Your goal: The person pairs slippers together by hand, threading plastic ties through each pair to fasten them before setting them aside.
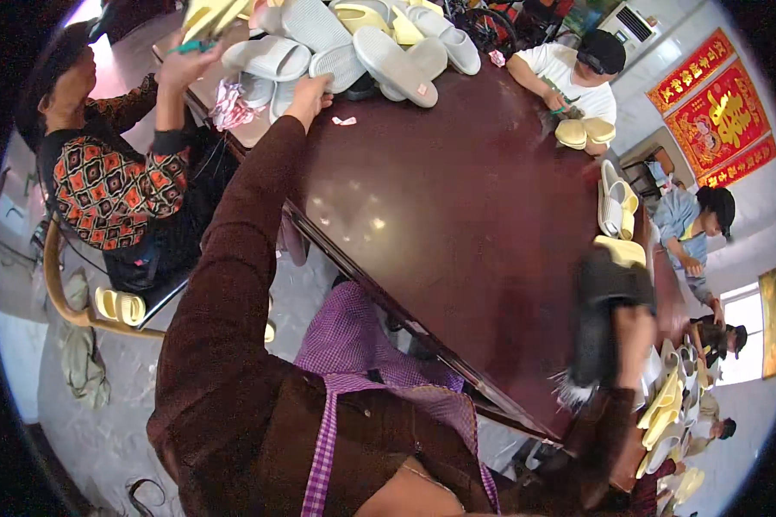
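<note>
My left hand [309, 100] reaches to the near edge of a heap of slippers at the top of the table. Its fingers are curled against a grey ribbed slipper [339, 67] there. More grey slippers [397, 65] lie just to the right of it, soles and uppers mixed. At the right, my right hand [634, 345] is closed on a dark thing that looks like a pair of black slippers [610, 319], smeared by motion. White strands [569, 392] show at its lower end. A yellow slipper [621, 251] lies just beyond it.
The dark red table [440, 207] curves round before me. Pink-and-white crumpled wrap [233, 107] lies by the heap. One person [116, 185] at left lifts yellow slippers [209, 19]; another [578, 82] across handles a pale yellow pair [585, 132]. More slippers [664, 409] line the right side.
</note>
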`<state>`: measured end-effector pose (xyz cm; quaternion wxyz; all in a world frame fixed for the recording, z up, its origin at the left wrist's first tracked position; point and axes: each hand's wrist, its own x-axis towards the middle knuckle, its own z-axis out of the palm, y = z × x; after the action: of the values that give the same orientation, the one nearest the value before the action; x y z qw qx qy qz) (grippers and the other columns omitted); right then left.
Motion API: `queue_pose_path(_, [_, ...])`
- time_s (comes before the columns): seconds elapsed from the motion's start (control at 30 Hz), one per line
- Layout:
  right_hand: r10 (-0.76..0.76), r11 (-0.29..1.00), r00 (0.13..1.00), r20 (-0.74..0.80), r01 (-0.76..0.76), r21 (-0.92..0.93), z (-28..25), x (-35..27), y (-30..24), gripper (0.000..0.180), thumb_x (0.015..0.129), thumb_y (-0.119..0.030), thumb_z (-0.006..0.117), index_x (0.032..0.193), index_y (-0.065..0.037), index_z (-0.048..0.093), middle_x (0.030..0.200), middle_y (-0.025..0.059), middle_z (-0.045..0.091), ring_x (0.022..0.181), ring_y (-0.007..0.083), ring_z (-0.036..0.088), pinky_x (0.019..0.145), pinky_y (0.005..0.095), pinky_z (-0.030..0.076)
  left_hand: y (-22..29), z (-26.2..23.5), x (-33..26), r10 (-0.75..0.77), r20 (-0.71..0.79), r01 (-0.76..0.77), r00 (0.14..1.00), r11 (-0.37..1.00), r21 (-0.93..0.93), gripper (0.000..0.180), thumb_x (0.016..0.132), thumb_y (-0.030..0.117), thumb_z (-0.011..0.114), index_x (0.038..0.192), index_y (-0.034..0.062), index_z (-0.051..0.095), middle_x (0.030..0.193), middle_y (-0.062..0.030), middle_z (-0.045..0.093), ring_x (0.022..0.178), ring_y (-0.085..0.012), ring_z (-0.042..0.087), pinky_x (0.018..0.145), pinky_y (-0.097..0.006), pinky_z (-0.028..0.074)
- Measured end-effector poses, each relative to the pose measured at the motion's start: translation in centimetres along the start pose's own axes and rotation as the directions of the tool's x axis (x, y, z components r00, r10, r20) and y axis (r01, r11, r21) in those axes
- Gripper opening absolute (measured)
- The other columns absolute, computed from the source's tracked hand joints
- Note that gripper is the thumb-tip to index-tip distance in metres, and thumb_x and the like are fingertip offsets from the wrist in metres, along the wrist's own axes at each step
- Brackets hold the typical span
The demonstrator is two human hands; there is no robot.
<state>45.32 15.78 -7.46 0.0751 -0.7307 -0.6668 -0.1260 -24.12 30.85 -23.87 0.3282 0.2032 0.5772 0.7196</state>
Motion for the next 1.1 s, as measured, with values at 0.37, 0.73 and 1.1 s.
queue_pose_path(0.37, [-0.028,1.0,0.931,-0.365,0.027,-0.006,0.3,-0.2,21.2,0.028,0.087,-0.026,0.054,0.096,0.0,0.062,0.088,0.0198,0.063,0.079,0.0357,0.061,0.07,0.039,0.048,-5.3,5.2,-6.4,0.692,0.32,-0.745,0.647,0.487,0.456,0.023,0.075,0.018,0.059,0.084,-0.0028,0.061,0.07,-0.022,0.06,0.065,-0.0389,0.058,0.06,-0.045,0.047])
queue_pose_path(0.73, [-0.253,0.653,0.967,-0.039,0.2,0.73,9.2,-6.9,-8.8,0.022,0.084,-0.013,0.057,0.101,0.0,0.062,0.098,0.0147,0.064,0.082,0.0236,0.063,0.072,0.0313,0.049,-5.3,6.8,-26.7,0.512,0.537,-0.738,0.671,0.529,0.419,0.029,0.077,0.02,0.062,0.098,0.0003,0.06,0.1,-0.0238,0.053,0.088,-0.0394,0.054,0.077,-0.042,0.045])
queue_pose_path(1.1, [-0.112,0.203,0.973,0.201,-0.176,0.963,9.1,-9.4,-16.9,0.067,0.081,-0.019,0.061,0.135,0.002,0.029,0.127,0.0198,0.046,0.103,0.0228,0.055,0.077,0.029,0.048,-6.1,8.0,-42.5,0.262,0.865,-0.681,0.428,0.723,0.117,0.036,0.075,0.018,0.065,0.105,0.001,0.057,0.106,-0.0198,0.053,0.09,-0.0332,0.057,0.076,-0.04,0.047])
